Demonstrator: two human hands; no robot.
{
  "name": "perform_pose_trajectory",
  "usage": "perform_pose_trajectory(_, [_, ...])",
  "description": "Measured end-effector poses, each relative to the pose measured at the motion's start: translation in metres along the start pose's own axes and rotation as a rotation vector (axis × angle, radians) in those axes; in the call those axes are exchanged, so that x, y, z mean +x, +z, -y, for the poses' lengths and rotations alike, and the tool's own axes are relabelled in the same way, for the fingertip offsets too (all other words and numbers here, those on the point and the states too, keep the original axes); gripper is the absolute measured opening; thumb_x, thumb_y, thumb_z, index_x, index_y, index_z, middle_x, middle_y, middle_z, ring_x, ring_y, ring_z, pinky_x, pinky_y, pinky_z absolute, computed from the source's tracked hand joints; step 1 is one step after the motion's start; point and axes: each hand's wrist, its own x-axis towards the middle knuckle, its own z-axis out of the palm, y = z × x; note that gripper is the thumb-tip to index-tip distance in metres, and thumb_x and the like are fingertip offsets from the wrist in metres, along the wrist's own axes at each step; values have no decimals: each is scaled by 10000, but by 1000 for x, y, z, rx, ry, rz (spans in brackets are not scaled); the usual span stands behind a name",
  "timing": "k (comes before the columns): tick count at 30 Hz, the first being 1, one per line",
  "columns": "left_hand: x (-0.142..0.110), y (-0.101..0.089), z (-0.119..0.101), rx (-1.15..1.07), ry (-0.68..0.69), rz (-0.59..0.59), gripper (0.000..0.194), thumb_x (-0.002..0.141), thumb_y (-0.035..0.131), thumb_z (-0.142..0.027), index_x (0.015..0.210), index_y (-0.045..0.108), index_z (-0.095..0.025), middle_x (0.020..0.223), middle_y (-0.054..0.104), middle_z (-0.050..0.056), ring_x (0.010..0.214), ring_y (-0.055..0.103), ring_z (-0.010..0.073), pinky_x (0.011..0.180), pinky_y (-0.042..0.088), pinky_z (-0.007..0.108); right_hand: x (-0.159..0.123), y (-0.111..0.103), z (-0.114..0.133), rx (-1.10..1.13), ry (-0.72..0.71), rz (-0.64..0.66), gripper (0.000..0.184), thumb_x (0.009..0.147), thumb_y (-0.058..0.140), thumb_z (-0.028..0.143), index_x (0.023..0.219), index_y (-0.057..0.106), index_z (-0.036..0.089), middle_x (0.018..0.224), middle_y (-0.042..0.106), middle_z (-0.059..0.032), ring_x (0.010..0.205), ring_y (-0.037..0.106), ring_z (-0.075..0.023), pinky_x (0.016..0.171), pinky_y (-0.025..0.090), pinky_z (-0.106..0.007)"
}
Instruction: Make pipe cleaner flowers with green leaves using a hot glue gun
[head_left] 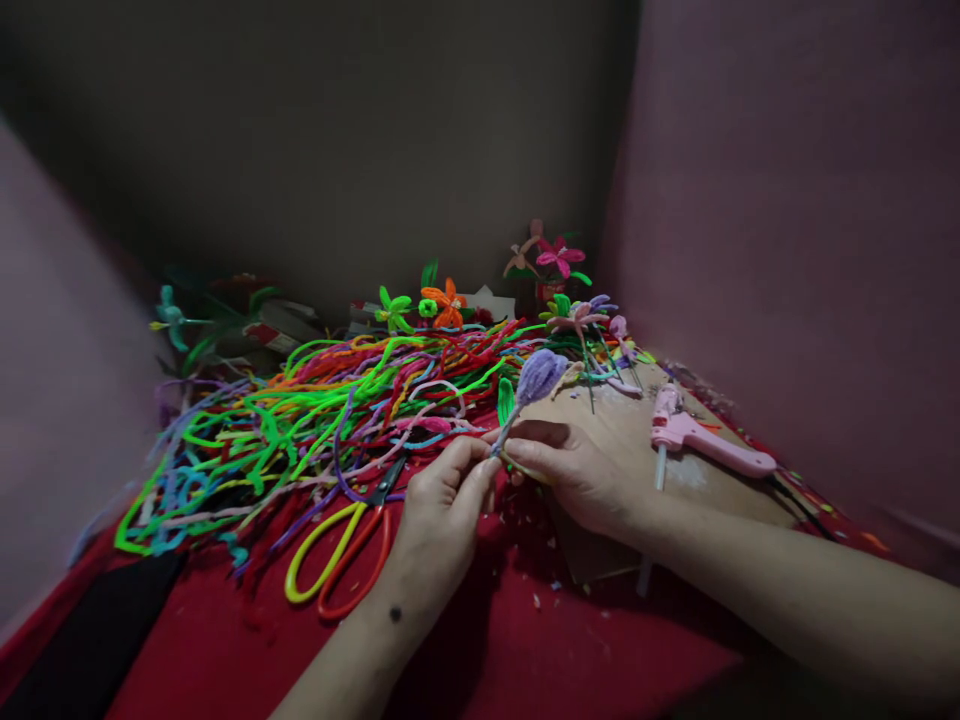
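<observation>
Both hands meet over the front of the red cloth, pinching the stem of a purple pipe-cleaner flower (541,377). Its looped petals point up and away from me. My left hand (450,500) grips the lower stem between thumb and fingertips. Just beside it, my right hand (574,475) closes thumb and fingers on the same stem, where a thin yellowish strand shows under the fingers. A green leaf piece (506,400) stands just behind the stem; whether it is attached I cannot tell. Scissors (356,545) with yellow and red handles lie left of my left hand.
A heap of colourful pipe cleaners (322,420) spreads behind and left of the hands. A pink glue gun (705,440) rests on a brown board (622,440) at right, its cord trailing right. Finished flowers (448,303) stand at the back. A black strip (90,630) lies front left.
</observation>
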Motion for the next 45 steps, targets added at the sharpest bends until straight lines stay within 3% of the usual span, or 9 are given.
perform_pose_trajectory(7, [2, -3, -6, -459, -244, 211, 191, 837, 550, -331, 744, 505, -170, 476, 399, -88, 376, 223, 22, 382, 166, 161, 0, -3, -1, -9, 24, 41, 129, 765, 647, 255, 836, 699, 162, 811, 657, -19, 799, 583, -145, 771, 434, -293])
perform_pose_trajectory(11, [3, -7, -4, -618, -305, 311, 163, 847, 545, -313, 765, 505, -178, 457, 362, -100, 356, 154, 19, 360, 123, 159, 0, -1, -1, 44, 65, 79, 258, 765, 655, 295, 993, 698, 182, 804, 670, -22, 788, 600, -147, 807, 454, -319])
perform_pose_trajectory(14, [2, -8, -2, -645, -306, 316, 143, 849, 541, -306, 783, 512, -183, 460, 364, -101, 356, 146, 22, 356, 117, 157, 0, 0, -3, 55, 39, 73, 237, 773, 660, 297, 978, 713, 191, 732, 650, -4, 713, 589, -119, 762, 464, -279])
perform_pose_trajectory(17, [1, -5, -3, -535, -253, 282, 150, 857, 524, -318, 793, 526, -182, 472, 383, -94, 364, 182, 27, 365, 141, 160, 0, -1, -6, 61, 8, 41, 203, 776, 660, 276, 950, 720, 190, 704, 633, -1, 688, 580, -114, 701, 459, -252])
perform_pose_trajectory(21, [-2, 0, -5, -129, -53, 94, 200, 853, 512, -286, 694, 536, -168, 536, 446, -54, 454, 348, 54, 434, 274, 168, 1, -3, -6, 5, -15, 3, 148, 775, 659, 274, 851, 720, 162, 761, 654, -21, 735, 585, -127, 717, 443, -258])
perform_pose_trajectory(25, [-5, 5, 0, 189, 173, -26, 120, 853, 498, -257, 857, 602, -196, 667, 570, -18, 585, 497, 106, 553, 382, 197, 0, -1, -4, 9, -1, -12, 131, 773, 662, 278, 811, 713, 163, 772, 659, -14, 734, 579, -127, 730, 439, -270])
perform_pose_trajectory(35, [-4, 4, 9, 369, 335, -134, 148, 879, 465, -198, 941, 599, -212, 814, 665, 3, 633, 573, 102, 619, 416, 191, -1, 2, -4, -63, -40, -24, 175, 785, 653, 310, 897, 730, 200, 825, 694, -19, 800, 600, -144, 783, 436, -290])
perform_pose_trajectory(38, [-3, 4, 6, 252, 272, -121, 132, 865, 483, -197, 909, 607, -208, 727, 616, -18, 602, 532, 93, 598, 403, 186, -1, 2, -4, -63, -60, 23, 189, 787, 655, 305, 937, 728, 217, 871, 692, -17, 858, 596, -148, 844, 424, -299])
perform_pose_trajectory(45, [0, 2, -4, -286, -134, 16, 144, 812, 573, -312, 781, 570, -171, 513, 442, -73, 415, 323, 38, 407, 243, 151, -1, 1, -3, -7, 16, 20, 241, 789, 642, 324, 986, 708, 202, 880, 681, -28, 789, 591, -141, 750, 443, -281])
